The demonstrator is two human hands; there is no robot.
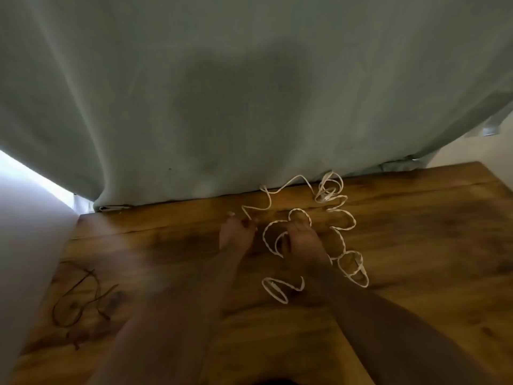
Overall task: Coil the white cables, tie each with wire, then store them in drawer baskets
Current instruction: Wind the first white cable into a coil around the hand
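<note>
The job is sitting at its very start: the white cable (341, 241) is lying uncoiled in a loose tangle on the wooden surface (416, 245), sprawling out from just below the hem of the grey-green curtain (249, 93) — whether it is 1 cable or more I cannot tell. Both hands are reaching toward the curtain into that tangle. The left hand (236, 234) is pinching a thin strand at its fingertips, close under the hem. The right hand (302, 240) is resting on the loops a little further from the curtain, and the blur is hiding whether it is gripping them. The dark tie wire (77, 298) is lying untouched, well away from the curtain and off to the left. Coiling, tying and storing are all remaining, by my reading — no drawer baskets are showing.
</note>
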